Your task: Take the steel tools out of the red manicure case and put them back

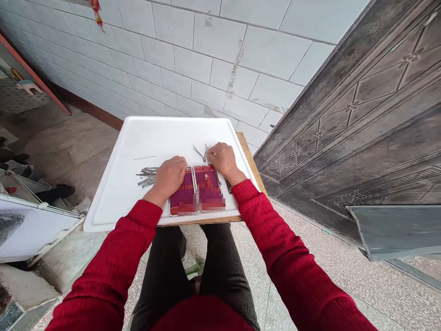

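A manicure case (208,191) lies spread flat near the front of the white board, its two metal-edged halves lined in purple and red. My left hand (170,177) rests over the upper left of the case, fingers curled together at its edge. Beyond the right half, my right hand (223,160) is closed in a pinch on a small metal tool, mostly hidden by the fingers. Beside those fingertips lie shiny metal nippers (199,152). A heap of thin metal strips (147,176), perhaps nail files, sits left of my left hand, with one spiral-patterned strip (144,157) apart.
The white board (113,184) with a raised rim rests on a wooden top (253,161) above my knees. A tiled wall (186,64) stands behind it, and a dark patterned metal door (351,110) to the right. Shelving (31,197) with shoes is at left.
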Motion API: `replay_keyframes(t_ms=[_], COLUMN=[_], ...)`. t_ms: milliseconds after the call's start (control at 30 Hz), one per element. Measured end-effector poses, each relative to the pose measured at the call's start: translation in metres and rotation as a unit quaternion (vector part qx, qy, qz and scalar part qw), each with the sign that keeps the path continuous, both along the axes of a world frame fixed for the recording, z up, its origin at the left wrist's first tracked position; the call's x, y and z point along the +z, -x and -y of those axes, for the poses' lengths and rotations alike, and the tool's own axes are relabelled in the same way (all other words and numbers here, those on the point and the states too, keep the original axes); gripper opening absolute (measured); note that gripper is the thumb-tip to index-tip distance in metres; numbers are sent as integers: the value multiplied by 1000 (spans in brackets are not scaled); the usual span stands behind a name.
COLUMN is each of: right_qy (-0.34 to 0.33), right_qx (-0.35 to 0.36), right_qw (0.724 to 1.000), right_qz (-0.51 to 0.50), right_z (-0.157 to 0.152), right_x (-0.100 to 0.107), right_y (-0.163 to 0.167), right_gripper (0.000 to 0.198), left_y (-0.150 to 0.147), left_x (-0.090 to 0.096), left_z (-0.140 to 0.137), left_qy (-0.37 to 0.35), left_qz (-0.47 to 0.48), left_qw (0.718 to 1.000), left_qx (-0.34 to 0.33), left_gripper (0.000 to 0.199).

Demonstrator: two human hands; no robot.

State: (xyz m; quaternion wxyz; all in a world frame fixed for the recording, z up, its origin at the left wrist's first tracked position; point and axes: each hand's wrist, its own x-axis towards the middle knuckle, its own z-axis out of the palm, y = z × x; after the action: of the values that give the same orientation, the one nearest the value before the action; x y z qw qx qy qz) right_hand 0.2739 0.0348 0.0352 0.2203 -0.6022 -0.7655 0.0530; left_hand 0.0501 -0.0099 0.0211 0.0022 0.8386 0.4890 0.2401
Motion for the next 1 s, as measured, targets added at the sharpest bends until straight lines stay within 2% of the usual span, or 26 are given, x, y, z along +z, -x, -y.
replay_keyframes(t_ms=[267, 433, 567, 767, 933, 1000], right_qy=[45, 123, 156, 177, 247, 274], right_qx=[-74, -119, -144, -153, -128, -145], right_qw=[994, 978, 967, 958, 952, 947], right_qz=[73, 121, 142, 164, 125, 85], right_z=[-8, -20, -34, -55, -68, -70], right_x=[10, 29, 38, 37, 36, 38], right_y=[17, 33, 42, 50, 53, 53], right_gripper=[23, 16, 24, 27, 11, 7], left_y=[2, 2, 1, 1, 0, -1], left_x=[-7, -9, -10, -12, -11, -10], left_z=[-1, -1, -1, 0, 1, 2], left_qy=[-12, -9, -8, -17, -3, -1], left_qz=[10, 0, -4, 3, 5, 7], left_qw=[1000, 1000, 1000, 1000, 1000, 1000], left_qx=[-5, 2, 7, -9, -10, -10], left_gripper=[31, 31, 30, 30, 30, 29])
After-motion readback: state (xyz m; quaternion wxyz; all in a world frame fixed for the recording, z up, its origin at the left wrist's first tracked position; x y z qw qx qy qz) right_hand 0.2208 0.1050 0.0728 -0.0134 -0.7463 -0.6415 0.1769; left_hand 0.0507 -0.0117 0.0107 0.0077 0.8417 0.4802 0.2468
